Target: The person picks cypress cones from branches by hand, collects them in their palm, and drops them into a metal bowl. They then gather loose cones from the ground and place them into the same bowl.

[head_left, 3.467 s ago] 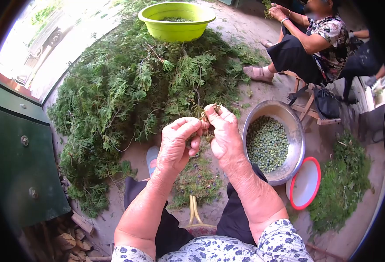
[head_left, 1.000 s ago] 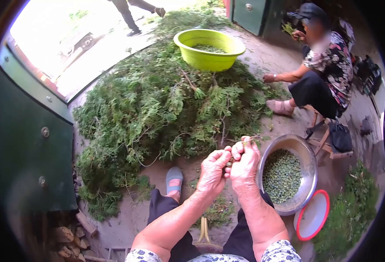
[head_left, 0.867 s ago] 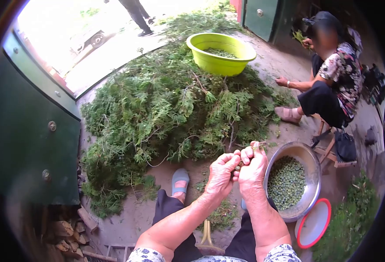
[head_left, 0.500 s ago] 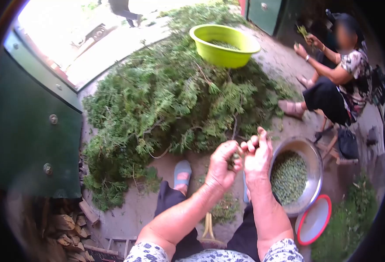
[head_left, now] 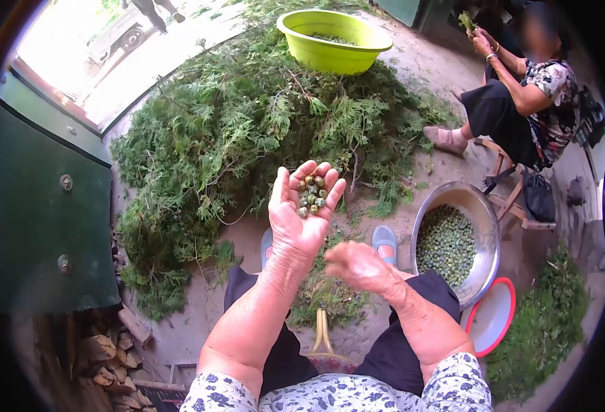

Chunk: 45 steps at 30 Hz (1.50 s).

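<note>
The left hand [head_left: 299,230] lay palm up in front of the body, its fingers loosely spread and slightly curled, carrying a small heap of loose berries [head_left: 312,198]. The heap sat on the fingers and the upper palm, with nothing pressing it from above. The right hand [head_left: 363,266] was apart from it, nearer the right knee and blurred; its fingers looked bent, but whether they held anything could not be told.

Carrying the berries well seemed to call for a level palm and fingers drawn closer together, as round things could slip through the gaps or roll off the fingertips. A deeper cup, with the heap lower in the palm, would likely have been steadier.

As for edges, the metal bowl [head_left: 485,264] stood to the right, its rim just beside the right knee [head_left: 434,292] and its bottom covered with more berries. The red-rimmed basin [head_left: 491,319] stood tilted just beside it. Ahead, the pile of branches [head_left: 227,137] reached close to the shoes [head_left: 385,237], with the green tub [head_left: 334,58] at its far side. Between the right hand and the metal bowl there was a gap above the right shoe; the knee and the near rim looked like the edges to mind.
</note>
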Each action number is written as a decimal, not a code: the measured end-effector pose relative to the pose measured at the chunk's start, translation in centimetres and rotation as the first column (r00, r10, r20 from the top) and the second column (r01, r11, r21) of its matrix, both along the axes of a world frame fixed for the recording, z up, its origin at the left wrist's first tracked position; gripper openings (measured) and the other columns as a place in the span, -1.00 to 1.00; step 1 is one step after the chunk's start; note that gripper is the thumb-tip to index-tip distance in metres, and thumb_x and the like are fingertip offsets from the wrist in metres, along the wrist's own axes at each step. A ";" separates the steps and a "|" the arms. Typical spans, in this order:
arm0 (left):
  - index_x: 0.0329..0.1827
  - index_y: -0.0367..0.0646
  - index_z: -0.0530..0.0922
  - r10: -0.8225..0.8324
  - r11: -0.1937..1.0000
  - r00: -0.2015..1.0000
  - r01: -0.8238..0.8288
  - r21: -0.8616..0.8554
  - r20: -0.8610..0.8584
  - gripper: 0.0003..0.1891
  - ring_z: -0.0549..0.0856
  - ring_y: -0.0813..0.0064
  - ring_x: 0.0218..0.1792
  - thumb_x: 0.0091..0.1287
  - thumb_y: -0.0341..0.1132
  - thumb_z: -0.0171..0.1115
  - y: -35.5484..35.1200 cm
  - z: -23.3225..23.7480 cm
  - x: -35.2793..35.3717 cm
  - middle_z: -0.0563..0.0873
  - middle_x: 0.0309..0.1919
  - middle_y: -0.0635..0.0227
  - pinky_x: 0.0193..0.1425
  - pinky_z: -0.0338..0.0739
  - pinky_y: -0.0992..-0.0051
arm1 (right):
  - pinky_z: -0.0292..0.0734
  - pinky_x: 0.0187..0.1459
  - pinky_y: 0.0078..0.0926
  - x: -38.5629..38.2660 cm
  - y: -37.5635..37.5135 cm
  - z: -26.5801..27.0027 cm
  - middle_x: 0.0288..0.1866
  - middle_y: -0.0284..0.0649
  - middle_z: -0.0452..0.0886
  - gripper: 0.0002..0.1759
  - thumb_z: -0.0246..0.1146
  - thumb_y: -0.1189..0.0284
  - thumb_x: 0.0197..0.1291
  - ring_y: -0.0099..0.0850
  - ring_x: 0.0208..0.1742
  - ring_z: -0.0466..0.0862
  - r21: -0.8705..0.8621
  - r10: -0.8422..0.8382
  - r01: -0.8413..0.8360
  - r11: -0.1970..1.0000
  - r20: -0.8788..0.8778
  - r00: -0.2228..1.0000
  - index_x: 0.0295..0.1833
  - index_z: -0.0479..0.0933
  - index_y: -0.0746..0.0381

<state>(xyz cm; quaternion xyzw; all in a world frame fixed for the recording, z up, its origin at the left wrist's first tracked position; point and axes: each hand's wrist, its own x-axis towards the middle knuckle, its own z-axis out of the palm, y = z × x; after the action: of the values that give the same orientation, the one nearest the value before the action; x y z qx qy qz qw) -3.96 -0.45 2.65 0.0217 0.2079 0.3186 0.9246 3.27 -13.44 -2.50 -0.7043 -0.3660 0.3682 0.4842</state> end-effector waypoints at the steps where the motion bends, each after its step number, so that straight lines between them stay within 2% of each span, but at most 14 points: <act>1: -0.08 -0.29 0.50 0.010 1.000 0.999 -0.010 0.000 -0.039 -0.53 0.63 0.18 -0.06 0.47 0.02 -0.11 -0.2 0.2 0.0 0.62 -0.15 0.07 0.18 0.52 0.09 | 0.56 -0.16 -0.42 -0.4 0.0 -0.3 -0.31 -0.24 0.63 -0.80 0.23 0.42 0.23 -0.41 -0.23 0.65 0.051 -0.018 0.015 0.999 0.068 0.998 -0.08 0.58 0.29; 3: -0.08 -0.29 0.49 0.022 1.000 0.998 -0.021 0.011 -0.066 -0.52 0.63 0.18 -0.07 0.47 0.03 -0.11 -0.7 0.2 0.1 0.62 -0.15 0.07 0.19 0.52 0.09 | 0.57 -0.10 -0.37 -0.5 0.9 1.6 -0.24 -0.24 0.65 -0.77 0.21 0.39 0.28 -0.37 -0.20 0.65 0.079 -0.221 0.234 0.969 -0.146 0.964 -0.06 0.58 0.30; 6: -0.08 -0.28 0.51 0.017 0.995 0.996 -0.009 0.095 -0.087 -0.51 0.62 0.24 -0.09 0.46 0.05 -0.09 -1.8 -0.2 0.5 0.63 -0.15 0.11 0.20 0.50 0.19 | 0.56 -0.15 -0.31 -0.1 2.5 1.1 -0.25 -0.28 0.59 -0.60 0.09 0.12 0.37 -0.43 -0.22 0.61 0.044 -0.215 0.635 0.771 -0.921 0.325 0.04 0.48 0.25; 10: -0.15 -0.22 0.57 0.041 0.705 0.827 0.375 0.602 -0.561 -0.49 0.60 0.61 -0.35 0.47 0.09 -0.11 -4.5 0.3 0.6 0.65 -0.35 0.39 -0.32 0.48 0.64 | 0.48 -0.24 -0.36 -0.4 2.4 1.3 -0.26 -0.33 0.56 -0.48 0.00 -0.08 0.34 -0.49 -0.23 0.55 -0.034 -0.199 0.582 0.813 -0.954 0.222 0.01 0.49 0.17; 19: -0.05 -0.23 0.59 0.223 0.306 0.848 0.408 0.860 -0.481 -0.66 0.55 0.57 -0.06 0.48 -0.13 0.00 -9.2 -2.1 2.1 0.64 -0.12 0.40 0.13 0.36 0.54 | 0.51 -0.24 -0.49 -0.6 -0.1 -0.8 -0.39 -0.37 0.55 -0.67 0.09 0.08 0.32 -0.52 -0.32 0.58 -0.008 -0.061 0.676 0.736 -0.997 0.056 -0.30 0.48 0.11; 24: 0.06 -0.27 0.53 -0.037 0.443 0.897 0.410 0.797 -0.440 -0.60 0.55 0.52 0.06 0.50 -0.09 -0.06 -10.0 -0.6 2.0 0.63 -0.02 0.30 0.26 0.35 0.48 | 0.49 -0.30 -0.59 0.6 -1.8 -0.8 -0.40 -0.39 0.52 -0.73 0.11 0.13 0.29 -0.57 -0.34 0.55 0.068 -0.287 0.661 0.747 -0.864 0.413 -0.28 0.46 0.09; 27: 0.05 -0.30 0.48 -0.103 0.511 0.927 0.360 0.781 -0.361 -0.61 0.60 0.40 0.03 0.50 -0.11 -0.09 -9.6 -0.8 2.2 0.63 -0.08 0.22 0.29 0.41 0.31 | 0.32 -0.68 -0.55 2.8 -3.2 -2.5 -0.44 -0.35 0.50 -0.67 0.17 0.07 0.27 -0.53 -0.59 0.48 -0.082 -0.398 0.656 0.750 -0.848 0.349 -0.33 0.43 0.11; 28: 0.02 -0.29 0.49 -0.066 0.494 0.915 0.377 0.784 -0.399 -0.61 0.63 0.39 -0.05 0.49 -0.09 -0.07 -8.9 -0.5 2.1 0.64 -0.14 0.21 0.20 0.47 0.32 | 0.21 -0.75 -0.61 4.0 -3.8 -1.1 -0.47 -0.33 0.47 -0.64 0.17 0.05 0.27 -0.50 -0.67 0.43 -0.244 -0.276 0.685 0.686 -0.959 -0.065 -0.34 0.42 0.12; 30: 0.01 -0.29 0.49 -0.001 0.591 0.915 0.326 0.738 -0.403 -0.60 0.65 0.39 -0.12 0.48 -0.08 -0.05 -7.1 -0.8 1.9 0.66 -0.20 0.21 0.12 0.50 0.35 | 0.18 -0.73 -0.64 6.1 -5.7 -0.8 -0.48 -0.31 0.41 -0.64 0.16 0.10 0.29 -0.52 -0.63 0.38 -0.235 -0.396 0.798 0.555 -0.918 0.005 -0.34 0.40 0.18; 34: -0.06 -0.28 0.51 0.079 0.846 0.930 0.129 0.517 -0.360 -0.64 0.66 0.33 -0.16 0.44 -0.10 0.04 -2.0 -1.5 0.5 0.68 -0.25 0.24 0.08 0.53 0.33 | 0.48 -0.47 -0.50 11.4 -11.5 -6.0 -0.38 -0.24 0.42 -0.67 0.13 0.15 0.31 -0.41 -0.46 0.46 -0.080 -0.456 0.956 0.282 -0.888 0.060 -0.17 0.39 0.23; 36: -0.05 -0.27 0.51 0.159 0.864 0.913 0.056 0.500 -0.376 -0.66 0.66 0.33 -0.16 0.43 -0.12 0.07 -0.4 -1.3 -0.6 0.68 -0.24 0.24 0.10 0.53 0.31 | 0.63 -0.18 -0.27 14.4 -13.7 -8.3 -0.15 -0.11 0.48 -0.64 0.04 0.16 0.37 -0.26 -0.23 0.53 -0.267 -0.465 0.960 -0.088 -0.841 -0.277 0.02 0.40 0.23; 38: -0.06 -0.27 0.49 0.189 0.870 0.899 0.032 0.491 -0.394 -0.66 0.66 0.37 -0.17 0.43 -0.12 0.07 0.6 -1.0 -1.5 0.68 -0.26 0.22 0.04 0.55 0.36 | 0.55 0.10 -0.07 15.0 -16.6 -9.7 0.17 -0.07 0.39 -0.60 -0.04 0.18 0.41 -0.15 0.08 0.46 -0.048 -0.649 0.999 -0.002 -0.760 -0.038 0.20 0.35 0.20; 42: -0.07 -0.28 0.50 0.204 0.892 0.897 -0.004 0.452 -0.393 -0.69 0.66 0.35 -0.17 0.45 -0.15 0.05 1.9 -0.8 -3.6 0.68 -0.25 0.22 0.05 0.54 0.36 | 0.44 0.17 0.12 16.9 -19.1 -12.3 0.24 -0.12 0.40 -0.61 -0.02 0.23 0.40 -0.12 0.28 0.37 -0.234 -0.722 0.972 -0.009 -0.671 -0.168 0.22 0.38 0.17; 45: -0.07 -0.27 0.53 0.163 0.914 0.926 -0.012 0.405 -0.341 -0.72 0.63 0.31 -0.08 0.42 -0.19 0.11 2.7 -1.0 -4.8 0.68 -0.20 0.24 0.11 0.52 0.30 | 0.63 -0.14 -0.18 15.8 -15.4 -15.1 -0.09 -0.08 0.55 -0.65 0.07 0.33 0.35 -0.27 -0.10 0.60 -0.194 -0.899 0.960 0.201 -0.426 0.102 0.13 0.41 0.31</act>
<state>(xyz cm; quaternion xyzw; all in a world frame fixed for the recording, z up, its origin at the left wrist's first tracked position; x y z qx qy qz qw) -8.78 2.26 1.68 0.2577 0.3091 0.3859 0.8301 19.07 -28.87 -17.61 -0.6334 0.2602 0.1074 0.7208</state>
